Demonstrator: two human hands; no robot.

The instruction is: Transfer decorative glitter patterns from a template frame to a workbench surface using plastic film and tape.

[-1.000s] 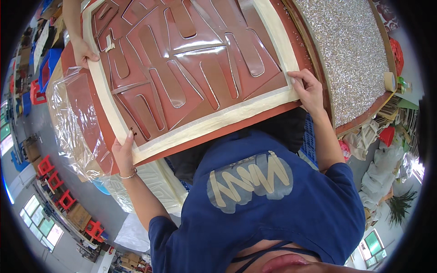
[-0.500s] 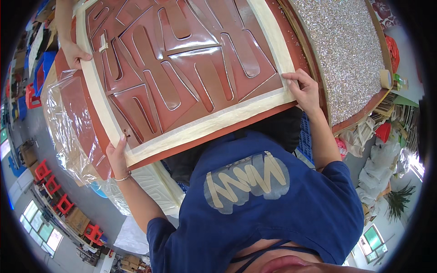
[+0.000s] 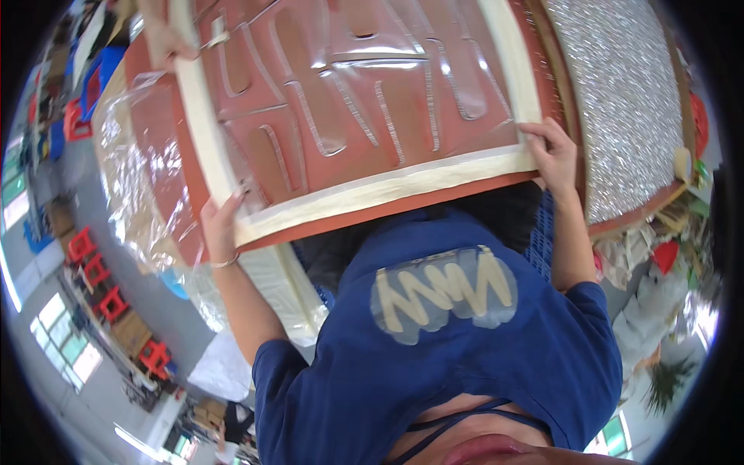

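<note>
In front of me lies a clear plastic template sheet with long rounded cut-out shapes, bordered by cream tape, over a reddish-brown board. My left hand pinches the near left corner, thumb on top of the tape. At the near right corner my right hand pinches the taped edge between thumb and curled fingers. Another person's hand touches the left border farther up. How far my fingers reach underneath is hidden.
A tray of glittering silver bits stands at the right behind a wooden rim. Crinkled clear film hangs at the left. Red stools line the floor beyond, and white bags are piled at the right.
The whole view has shifted, so the sheet, board and hands appear farther right and slightly higher. Both my hands keep their hold on the corners.
</note>
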